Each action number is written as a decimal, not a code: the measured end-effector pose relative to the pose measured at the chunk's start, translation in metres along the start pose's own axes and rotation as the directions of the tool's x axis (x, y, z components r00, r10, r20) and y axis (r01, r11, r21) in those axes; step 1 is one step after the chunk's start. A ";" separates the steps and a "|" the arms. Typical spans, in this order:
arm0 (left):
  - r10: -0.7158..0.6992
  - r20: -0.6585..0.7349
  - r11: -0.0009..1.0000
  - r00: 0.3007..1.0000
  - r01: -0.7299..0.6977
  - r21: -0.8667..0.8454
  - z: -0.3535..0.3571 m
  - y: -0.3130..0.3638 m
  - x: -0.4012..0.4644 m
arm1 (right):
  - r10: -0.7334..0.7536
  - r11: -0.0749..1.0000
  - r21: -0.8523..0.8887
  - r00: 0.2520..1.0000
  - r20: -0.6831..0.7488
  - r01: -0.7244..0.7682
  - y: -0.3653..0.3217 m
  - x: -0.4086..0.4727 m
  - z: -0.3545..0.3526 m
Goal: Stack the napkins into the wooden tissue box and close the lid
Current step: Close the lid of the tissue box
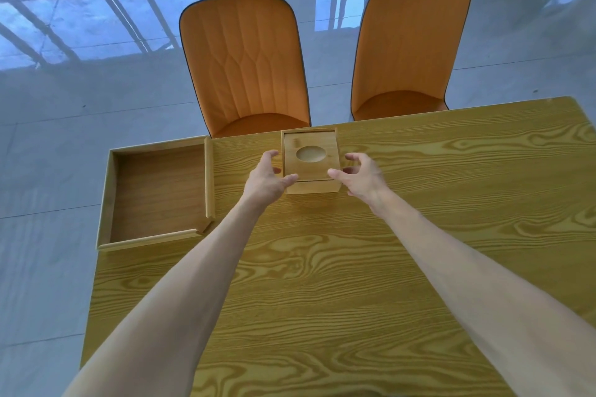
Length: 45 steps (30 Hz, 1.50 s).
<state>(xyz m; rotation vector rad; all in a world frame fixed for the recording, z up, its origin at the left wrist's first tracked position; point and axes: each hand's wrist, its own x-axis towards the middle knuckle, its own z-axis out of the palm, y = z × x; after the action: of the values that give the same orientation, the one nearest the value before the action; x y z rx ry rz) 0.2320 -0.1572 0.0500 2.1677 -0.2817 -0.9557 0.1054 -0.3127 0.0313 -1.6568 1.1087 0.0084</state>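
The wooden tissue box (311, 185) stands near the far edge of the table, with its lid (309, 167) lying on top; an oval hole shows in the lid. My left hand (267, 179) is at the box's left side, thumb tip touching the lid's near left corner. My right hand (362, 177) is at the right side, thumb on the lid's near right corner, fingers spread. Neither hand grips anything. No napkins are visible.
A shallow wooden tray (209, 177) sits at the table's far left corner, nothing in it. Two orange chairs (245, 68) (409, 42) stand beyond the far edge. The wood-grain table (322, 284) stretches toward me. Glossy floor surrounds it.
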 end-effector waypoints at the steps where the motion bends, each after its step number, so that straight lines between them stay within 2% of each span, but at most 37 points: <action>1: 0.022 -0.007 0.999 1.000 -0.021 0.030 0.000 0.000 0.000 | -0.007 1.000 -0.011 1.000 -0.005 0.007 0.000 0.000 0.001; 9: 0.154 0.009 0.935 0.988 -0.148 0.322 0.006 -0.001 0.002 | -0.064 0.992 -0.115 0.997 -0.034 0.060 0.002 0.000 0.002; 12: 0.146 0.025 0.941 0.989 -0.147 0.304 0.007 -0.001 0.005 | -0.092 0.985 -0.152 0.995 -0.040 0.085 0.002 0.000 0.000; 14: 0.147 0.033 0.946 0.989 -0.150 0.288 0.007 0.001 0.006 | -0.184 0.960 -0.230 0.978 -0.099 0.157 0.000 -0.001 0.000; 17: 0.243 -0.012 0.867 0.970 -0.212 0.452 0.008 0.002 0.004 | -0.448 0.813 -0.485 0.877 -0.171 0.321 -0.011 0.002 0.002; 19: 0.303 -0.039 0.801 0.952 -0.233 0.551 0.009 0.001 0.003 | -0.560 0.693 -0.596 0.823 -0.092 0.405 -0.023 0.005 0.005; 21: 0.339 -0.039 0.754 0.940 -0.247 0.609 0.010 -0.002 0.003 | -0.610 0.569 -0.685 0.792 0.020 0.455 -0.035 0.009 0.008; 24: 0.349 -0.020 0.713 0.937 -0.251 0.655 0.012 -0.007 0.006 | -0.622 0.406 -0.773 0.767 0.156 0.487 -0.049 0.016 0.013; 27: 0.308 0.001 0.734 0.952 -0.238 0.636 0.014 -0.014 0.010 | -0.596 0.283 -0.804 0.753 0.280 0.523 -0.058 0.021 0.019; 31: 0.291 -0.001 0.753 0.957 -0.228 0.617 0.016 -0.021 0.013 | -0.557 0.253 -0.803 0.760 0.335 0.539 -0.066 0.025 0.022; 37: 0.279 -0.004 0.765 0.960 -0.220 0.605 0.017 -0.028 0.015 | -0.578 0.174 -0.821 0.731 0.362 0.544 -0.065 0.032 0.026; 41: 0.281 -0.006 0.764 0.960 -0.220 0.606 0.017 -0.028 0.016 | -0.583 0.081 -0.829 0.701 0.411 0.553 -0.063 0.033 0.027; 45: 0.281 -0.004 0.761 0.960 -0.220 0.610 0.018 -0.028 0.014 | -0.592 0.065 -0.816 0.680 0.431 0.574 -0.061 0.034 0.026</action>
<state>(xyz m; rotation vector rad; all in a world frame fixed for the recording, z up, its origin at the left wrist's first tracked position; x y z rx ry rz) 0.2267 -0.1539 0.0150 2.6476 -0.9203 -0.6520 0.1775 -0.3163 0.0496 -3.1200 0.2013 0.1218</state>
